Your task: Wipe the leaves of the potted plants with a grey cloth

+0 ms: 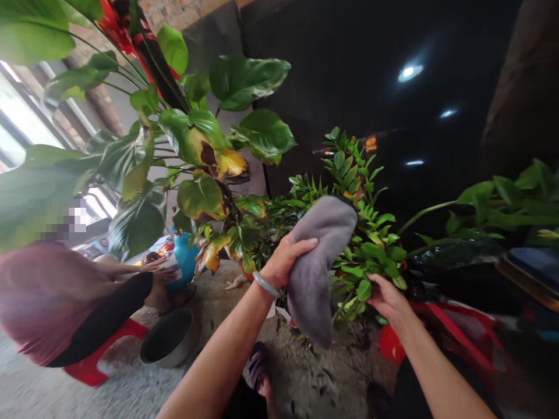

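Observation:
My left hand point(286, 257) is closed on a grey cloth point(318, 256), which is draped up against a small-leaved green plant point(358, 221) and hangs down below my fingers. A pale bangle sits on that wrist. My right hand point(386, 297) grips the lower stems of the same plant, its fingers tucked under the leaves. A red pot point(390, 344) shows just below my right wrist.
A large-leaved plant point(192, 145) with yellowing, brown-edged leaves rises at left. Another person sits low at left on a red stool point(102, 361), hands on a blue pot point(186, 259). A metal bowl point(170, 340) lies on the gravel floor. A dark glossy panel stands behind.

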{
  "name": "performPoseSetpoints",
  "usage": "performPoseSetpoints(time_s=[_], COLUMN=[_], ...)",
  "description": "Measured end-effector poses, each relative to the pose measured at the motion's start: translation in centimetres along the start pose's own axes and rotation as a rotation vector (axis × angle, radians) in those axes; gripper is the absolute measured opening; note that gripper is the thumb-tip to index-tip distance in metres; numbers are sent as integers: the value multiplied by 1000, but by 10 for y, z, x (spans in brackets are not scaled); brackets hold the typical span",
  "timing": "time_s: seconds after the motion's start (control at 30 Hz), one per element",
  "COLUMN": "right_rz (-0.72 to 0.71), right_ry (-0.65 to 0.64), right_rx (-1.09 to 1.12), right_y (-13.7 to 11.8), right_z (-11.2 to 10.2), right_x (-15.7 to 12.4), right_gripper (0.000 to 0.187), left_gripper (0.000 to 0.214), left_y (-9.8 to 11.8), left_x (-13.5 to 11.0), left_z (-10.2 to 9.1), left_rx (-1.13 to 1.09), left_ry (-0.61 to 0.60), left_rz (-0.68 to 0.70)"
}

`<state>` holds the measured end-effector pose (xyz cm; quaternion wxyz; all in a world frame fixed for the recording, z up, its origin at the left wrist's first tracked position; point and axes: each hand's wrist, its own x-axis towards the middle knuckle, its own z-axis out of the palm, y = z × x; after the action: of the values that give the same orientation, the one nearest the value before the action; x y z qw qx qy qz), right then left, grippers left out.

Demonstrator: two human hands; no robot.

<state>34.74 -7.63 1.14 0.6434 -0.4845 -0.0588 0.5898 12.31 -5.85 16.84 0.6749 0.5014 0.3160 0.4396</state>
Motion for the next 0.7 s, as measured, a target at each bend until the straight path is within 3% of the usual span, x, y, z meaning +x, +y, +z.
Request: performPoseSetpoints(time_s=[0.07,0.13,0.23,0.3,0.37,0.43,0.5,0.6,0.67,0.7], right_rz=[12,22,32,35,31,24,23,27,27,26], right_ry=[15,29,50,62,61,54,45,36,37,39], right_rx=[4,10,14,18,25,30,30,32,35,36], right_y=[0,0,-1,-1,-2,-2,-1,1,3,4], right_z=[5,9,11,9,8,7,9,13,14,14], right_x=[-3,-6,-10,-10,-9,-7,-6,-4,-2,-1], right_gripper=[15,14,15,18,19,21,20,16,15,15], left_gripper=[51,40,23,24,30,39,45,41,31,26], left_y=[-9,-35,-66,-61,-36,-6,10,-5,-32,-45], left_x=[11,8,-13,-26,-25,-11,9,23,13,3], left_z=[8,10,-2,-16,-24,-25,-18,-5,-3,-5], left_rx=[-20,57,307,385,363,278,171,106,199,276], left_ry=[60,54,-142,-233,-231,-131,14,172,129,45], left_rz=[-6,-128,-302,-322,-259,-126,19,79,-40,-131])
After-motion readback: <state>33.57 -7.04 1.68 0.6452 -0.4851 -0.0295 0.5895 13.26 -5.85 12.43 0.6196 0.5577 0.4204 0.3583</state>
